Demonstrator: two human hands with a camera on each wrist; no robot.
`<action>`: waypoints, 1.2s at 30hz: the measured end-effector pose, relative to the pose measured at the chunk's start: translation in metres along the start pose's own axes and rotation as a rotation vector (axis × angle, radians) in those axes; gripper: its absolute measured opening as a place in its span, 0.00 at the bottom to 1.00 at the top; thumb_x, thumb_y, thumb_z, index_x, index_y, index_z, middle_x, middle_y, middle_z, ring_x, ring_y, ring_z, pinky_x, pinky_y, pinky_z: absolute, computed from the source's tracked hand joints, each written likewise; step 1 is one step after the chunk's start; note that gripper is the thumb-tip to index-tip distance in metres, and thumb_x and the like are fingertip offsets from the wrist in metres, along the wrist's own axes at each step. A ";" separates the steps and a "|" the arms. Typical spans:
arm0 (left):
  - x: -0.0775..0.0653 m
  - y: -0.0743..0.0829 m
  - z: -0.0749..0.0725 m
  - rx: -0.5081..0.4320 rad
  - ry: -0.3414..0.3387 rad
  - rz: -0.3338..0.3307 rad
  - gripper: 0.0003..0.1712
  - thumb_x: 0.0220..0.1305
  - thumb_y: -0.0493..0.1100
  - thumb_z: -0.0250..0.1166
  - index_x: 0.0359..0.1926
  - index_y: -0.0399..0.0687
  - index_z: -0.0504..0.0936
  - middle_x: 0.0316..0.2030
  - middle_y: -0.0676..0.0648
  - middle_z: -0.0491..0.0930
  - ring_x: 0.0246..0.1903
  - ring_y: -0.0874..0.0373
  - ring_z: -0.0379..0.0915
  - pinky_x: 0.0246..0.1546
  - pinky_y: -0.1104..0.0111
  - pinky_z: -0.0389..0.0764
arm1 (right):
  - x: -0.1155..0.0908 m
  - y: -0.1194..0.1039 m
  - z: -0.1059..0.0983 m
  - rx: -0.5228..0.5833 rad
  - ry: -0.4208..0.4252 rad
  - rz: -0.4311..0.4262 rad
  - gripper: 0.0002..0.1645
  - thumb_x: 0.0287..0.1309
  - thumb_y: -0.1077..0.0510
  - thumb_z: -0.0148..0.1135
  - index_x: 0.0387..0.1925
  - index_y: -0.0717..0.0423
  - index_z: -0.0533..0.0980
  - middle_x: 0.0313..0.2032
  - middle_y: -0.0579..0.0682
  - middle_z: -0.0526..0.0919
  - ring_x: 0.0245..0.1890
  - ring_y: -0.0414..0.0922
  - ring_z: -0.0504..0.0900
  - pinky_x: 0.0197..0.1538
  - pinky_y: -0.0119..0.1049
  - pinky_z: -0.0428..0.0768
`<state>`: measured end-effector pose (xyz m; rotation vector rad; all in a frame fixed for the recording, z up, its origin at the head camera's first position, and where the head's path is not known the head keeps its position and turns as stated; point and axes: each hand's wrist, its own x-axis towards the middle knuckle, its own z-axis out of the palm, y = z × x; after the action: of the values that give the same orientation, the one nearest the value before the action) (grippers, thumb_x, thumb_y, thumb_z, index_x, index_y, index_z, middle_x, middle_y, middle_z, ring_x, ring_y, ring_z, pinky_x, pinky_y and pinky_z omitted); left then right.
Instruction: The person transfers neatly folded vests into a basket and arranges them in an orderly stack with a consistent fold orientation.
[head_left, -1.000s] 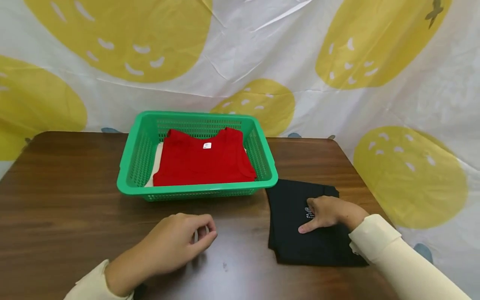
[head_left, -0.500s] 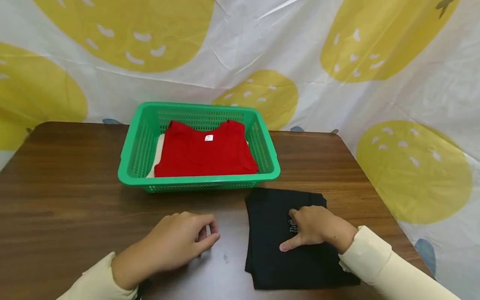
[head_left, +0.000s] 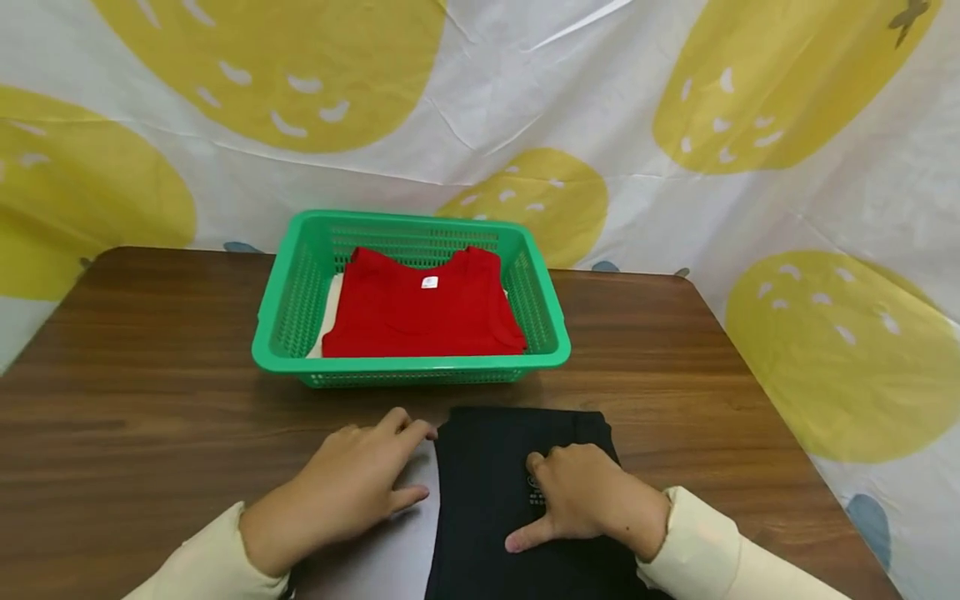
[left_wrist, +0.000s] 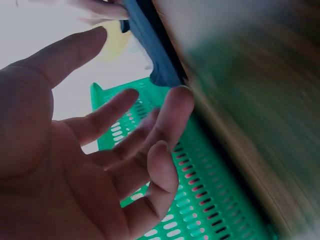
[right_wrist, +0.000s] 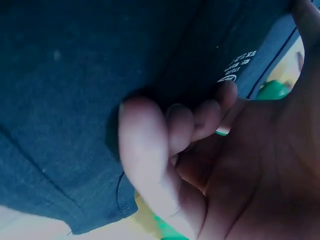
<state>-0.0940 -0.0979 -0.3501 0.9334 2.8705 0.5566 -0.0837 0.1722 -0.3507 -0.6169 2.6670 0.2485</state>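
In the head view a folded black garment with a small white print lies on the table in front of the basket. My right hand rests on top of it, thumb spread and fingertips pressing the cloth. The right wrist view shows those fingers bent against the dark fabric. Beside the garment's left edge is my left hand, its fingers loosely extended. The left wrist view shows nothing held in that hand; whether a fingertip touches the cloth I cannot tell. The garment's near end is cut off by the frame.
Behind the hands stands a green plastic basket. A folded red top with a white label lies in it, over a cream cloth. The brown wooden table meets a lemon-print curtain at the back.
My right hand has slid the black garment left and toward me, away from the basket's right corner. My left hand's fingers have spread from a loose curl, beside the garment's left edge.
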 end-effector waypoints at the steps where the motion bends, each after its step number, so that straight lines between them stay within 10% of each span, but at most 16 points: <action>1: 0.000 -0.001 0.001 0.016 0.013 0.007 0.33 0.52 0.53 0.78 0.58 0.53 0.77 0.46 0.49 0.77 0.27 0.60 0.74 0.31 0.60 0.78 | 0.001 -0.004 0.000 -0.003 0.004 -0.012 0.61 0.37 0.10 0.56 0.51 0.58 0.79 0.34 0.52 0.86 0.34 0.50 0.86 0.39 0.46 0.84; 12: 0.003 -0.020 0.001 0.154 -0.069 0.023 0.47 0.46 0.49 0.81 0.67 0.44 0.72 0.60 0.36 0.75 0.37 0.46 0.84 0.24 0.56 0.79 | 0.018 -0.048 -0.010 -0.036 -0.019 -0.080 0.63 0.36 0.10 0.55 0.55 0.56 0.78 0.38 0.53 0.87 0.37 0.48 0.87 0.38 0.43 0.85; 20: 0.003 -0.036 -0.010 0.087 -0.196 -0.014 0.44 0.49 0.50 0.80 0.66 0.44 0.74 0.59 0.39 0.78 0.46 0.44 0.83 0.36 0.50 0.82 | 0.029 -0.068 -0.018 -0.069 -0.033 -0.100 0.62 0.37 0.10 0.55 0.57 0.53 0.78 0.41 0.51 0.87 0.37 0.46 0.87 0.37 0.41 0.85; 28: 0.006 -0.047 -0.015 0.078 -0.178 -0.030 0.41 0.47 0.49 0.81 0.63 0.45 0.77 0.53 0.42 0.80 0.44 0.47 0.82 0.40 0.52 0.83 | 0.041 -0.079 -0.023 -0.066 -0.011 -0.120 0.57 0.37 0.10 0.56 0.52 0.51 0.80 0.34 0.48 0.86 0.30 0.44 0.85 0.36 0.39 0.85; 36: 0.007 -0.049 -0.014 0.029 -0.200 -0.031 0.41 0.51 0.48 0.79 0.65 0.42 0.74 0.59 0.42 0.78 0.52 0.43 0.80 0.48 0.49 0.81 | 0.041 -0.057 -0.029 0.172 -0.082 -0.240 0.37 0.48 0.23 0.66 0.45 0.48 0.80 0.31 0.44 0.85 0.27 0.39 0.82 0.32 0.33 0.80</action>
<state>-0.1291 -0.1352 -0.3540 0.8917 2.7158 0.3946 -0.1009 0.0982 -0.3458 -0.8418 2.4729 -0.0228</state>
